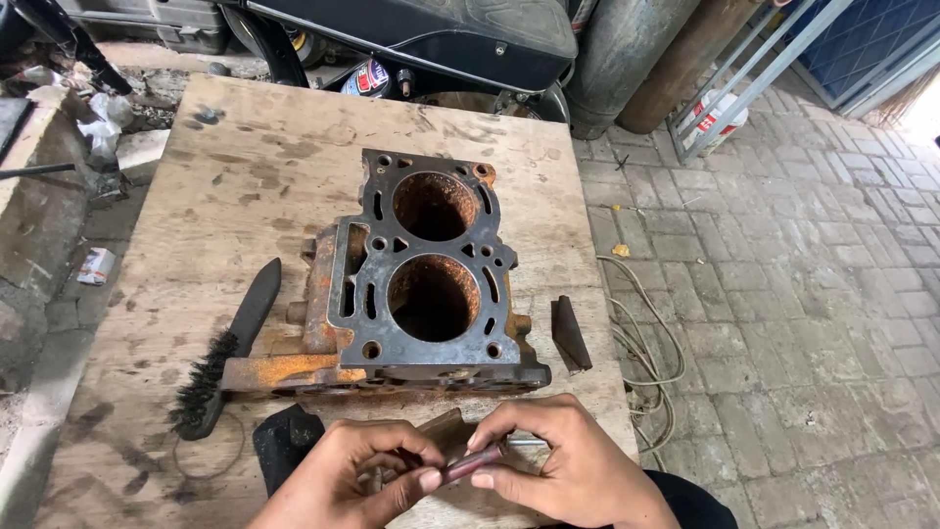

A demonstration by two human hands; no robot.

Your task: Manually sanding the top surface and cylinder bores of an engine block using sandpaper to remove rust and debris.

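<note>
Hands (460, 470) — pinching small rod (475, 462) between

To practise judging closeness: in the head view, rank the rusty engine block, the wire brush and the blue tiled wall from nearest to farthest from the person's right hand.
From the right hand:
1. Rusty engine block, just ahead.
2. Wire brush, far left on the board.
3. Blue tiled wall, top right corner.

Rusty metal engine block (421, 274) (matt), stained plywood board (245, 157).
</note>
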